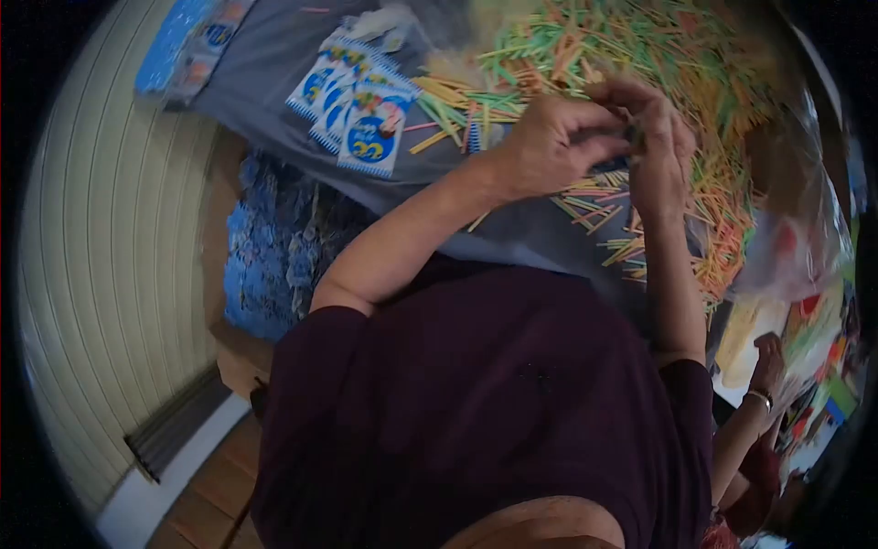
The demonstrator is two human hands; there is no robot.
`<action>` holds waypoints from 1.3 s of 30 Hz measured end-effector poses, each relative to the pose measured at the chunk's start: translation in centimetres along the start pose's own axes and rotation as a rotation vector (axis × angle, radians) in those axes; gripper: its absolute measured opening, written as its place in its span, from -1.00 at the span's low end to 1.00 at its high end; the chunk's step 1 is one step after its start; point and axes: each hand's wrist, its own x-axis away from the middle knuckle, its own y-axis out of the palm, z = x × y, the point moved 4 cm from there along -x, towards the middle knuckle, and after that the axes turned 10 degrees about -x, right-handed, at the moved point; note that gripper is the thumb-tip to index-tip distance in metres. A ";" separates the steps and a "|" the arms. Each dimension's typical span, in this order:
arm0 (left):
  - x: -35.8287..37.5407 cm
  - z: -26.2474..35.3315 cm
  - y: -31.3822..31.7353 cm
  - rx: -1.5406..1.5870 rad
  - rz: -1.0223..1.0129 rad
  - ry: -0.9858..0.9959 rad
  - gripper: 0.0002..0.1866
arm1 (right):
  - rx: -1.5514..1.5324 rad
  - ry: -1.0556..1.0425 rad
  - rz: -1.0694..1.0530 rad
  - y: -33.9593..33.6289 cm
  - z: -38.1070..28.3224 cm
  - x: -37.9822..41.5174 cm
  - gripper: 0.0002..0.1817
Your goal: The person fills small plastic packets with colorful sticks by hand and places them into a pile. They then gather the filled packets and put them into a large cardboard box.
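Fingers of the left hand (558, 137) are curled in, thumb pressed toward the fingertips, pinching something small and dark that cannot be made out clearly. The right hand (660, 137) meets it fingertip to fingertip, its fingers also bent and closed around the same small spot, so both hands touch each other just above the heap of sticks (658, 64). Whether each hand grips a stick or a packet there is too blurred to tell.

That heap of thin coloured sticks, green, orange, yellow and pink, lies directly under and beyond the hands, spread wide over the grey cloth (274, 64) that covers the bench. Loose sticks trail from the heap toward the person's body, below the right wrist.

To the left of the heap, well apart from the hands, a fanned row of small blue-and-white packets (361, 101) rests on the cloth, overlapping one another. Farther left of the heap, at the cloth's far edge, lie more blue packets (197, 41), blurred.

On the near side of the heap, at the bench's edge below the fanned packets, a box holds a mass of blue wrappers (265, 247). Right of the heap, a clear plastic bag (796, 229) bulges with bright contents.

Below that bag, another person's hand (768, 357) with a bracelet on its wrist shows, raised and apart from the heap.
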 end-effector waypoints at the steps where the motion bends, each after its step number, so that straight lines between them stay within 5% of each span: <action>1: 0.7 0.3 0.1 -0.024 -0.022 0.030 -0.80 | -0.183 0.035 0.084 1.1 0.4 0.2 -0.44; 5: 4.3 1.2 -2.8 -0.026 0.008 -0.252 -0.81 | -0.253 0.028 0.016 4.0 1.2 0.8 -0.45; 7: 6.5 1.4 -6.2 -0.142 0.142 -0.187 -0.85 | -0.242 -0.034 -0.059 5.3 0.5 0.6 -0.47; 11: 10.2 1.4 -14.7 -1.128 0.384 -0.075 -0.86 | -0.072 0.018 -0.080 4.0 0.2 0.1 -0.62; 16: 10.6 -1.1 -17.5 -1.492 0.355 -0.100 -0.89 | 0.077 -0.048 -0.050 0.9 2.4 0.4 -0.78; 18: 10.4 -1.0 -17.5 -1.504 0.337 -0.093 -0.85 | 0.208 -0.110 0.053 -0.6 2.1 0.7 -0.84; 21: 10.3 -0.4 -16.8 -1.463 0.377 -0.118 -0.71 | 0.763 -0.482 0.037 -2.9 -0.7 1.1 -0.89; 22: 10.5 -0.3 -16.9 -1.426 0.341 -0.231 -0.59 | 0.776 -0.475 0.044 -4.0 -0.6 1.2 -0.89; 26: 10.5 0.6 -14.5 -1.479 0.360 -0.180 -0.52 | 0.540 -0.231 0.221 -9.2 1.5 2.8 -0.82; 34: 11.3 -1.8 -14.5 -1.687 0.423 -0.346 -0.48 | 1.088 -0.201 0.090 -9.1 2.1 1.8 -0.67; 39: 10.2 1.7 -13.2 -1.767 0.463 -0.070 -0.57 | 1.301 -0.151 0.009 -10.1 2.8 -0.2 -0.56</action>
